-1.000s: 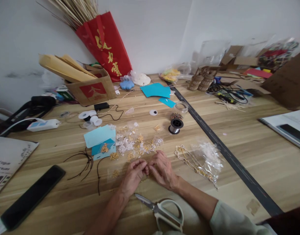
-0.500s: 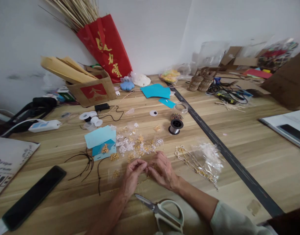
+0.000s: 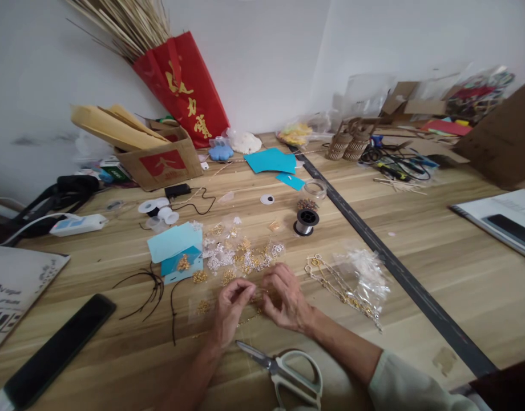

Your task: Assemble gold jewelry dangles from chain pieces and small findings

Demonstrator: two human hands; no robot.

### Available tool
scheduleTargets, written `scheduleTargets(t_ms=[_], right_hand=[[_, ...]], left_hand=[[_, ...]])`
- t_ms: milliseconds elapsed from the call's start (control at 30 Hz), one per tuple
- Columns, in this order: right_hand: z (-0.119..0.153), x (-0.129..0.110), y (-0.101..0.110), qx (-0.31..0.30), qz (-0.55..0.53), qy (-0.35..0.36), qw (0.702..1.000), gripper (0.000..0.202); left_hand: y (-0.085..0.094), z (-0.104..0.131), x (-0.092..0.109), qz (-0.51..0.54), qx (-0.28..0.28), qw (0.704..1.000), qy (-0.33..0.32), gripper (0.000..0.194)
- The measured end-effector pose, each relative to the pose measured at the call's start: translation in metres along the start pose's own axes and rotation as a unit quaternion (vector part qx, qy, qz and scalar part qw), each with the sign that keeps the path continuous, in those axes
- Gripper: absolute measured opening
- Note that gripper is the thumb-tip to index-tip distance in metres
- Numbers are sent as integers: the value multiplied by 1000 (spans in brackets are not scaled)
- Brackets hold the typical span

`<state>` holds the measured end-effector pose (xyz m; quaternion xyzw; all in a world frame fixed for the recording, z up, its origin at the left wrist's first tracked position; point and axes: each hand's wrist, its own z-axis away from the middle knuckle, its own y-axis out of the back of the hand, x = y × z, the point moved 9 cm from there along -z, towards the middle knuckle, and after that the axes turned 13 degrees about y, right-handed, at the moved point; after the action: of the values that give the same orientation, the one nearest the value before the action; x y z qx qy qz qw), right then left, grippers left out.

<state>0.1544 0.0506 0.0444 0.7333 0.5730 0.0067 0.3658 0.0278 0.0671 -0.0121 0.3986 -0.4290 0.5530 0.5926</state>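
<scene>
My left hand (image 3: 232,308) is closed in a pinch, thumb against forefinger, just above the table. Opposite it, my right hand (image 3: 287,299) has its fingers curled and pinched, a small gap from the left. Something fine and thin seems to run between the fingertips, too small to name. Below them a thin gold chain (image 3: 250,318) lies on the wood, partly covered by the left hand. Scissors with pale handles (image 3: 297,374) rest nearer me, blades pointing left. Just beyond my hands are silver beads (image 3: 219,256) and small gold findings (image 3: 228,277) in heaps.
Gold and silver chains (image 3: 342,291) lie on the right beside a clear plastic bag (image 3: 365,277). A wire spool (image 3: 306,222) stands farther back. Blue cards (image 3: 174,242) and black cords (image 3: 153,288) are on the left, with a black phone (image 3: 61,351) nearer the edge.
My hands have parted slightly, so a small gap now shows between their fingertips. The view has shifted a little; the things on the table stay put.
</scene>
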Motion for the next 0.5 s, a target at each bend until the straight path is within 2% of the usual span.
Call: scheduleTargets(t_ms=[300,500], right_hand=[[-1,-5,-2,-1,-22,31,999,11],[0,0,0,-1,-9,21,1000,12]], left_hand=[[-3,2,8,-16,13,1000,3,15],[-2,-2,11,-38,27,999,-4,13]])
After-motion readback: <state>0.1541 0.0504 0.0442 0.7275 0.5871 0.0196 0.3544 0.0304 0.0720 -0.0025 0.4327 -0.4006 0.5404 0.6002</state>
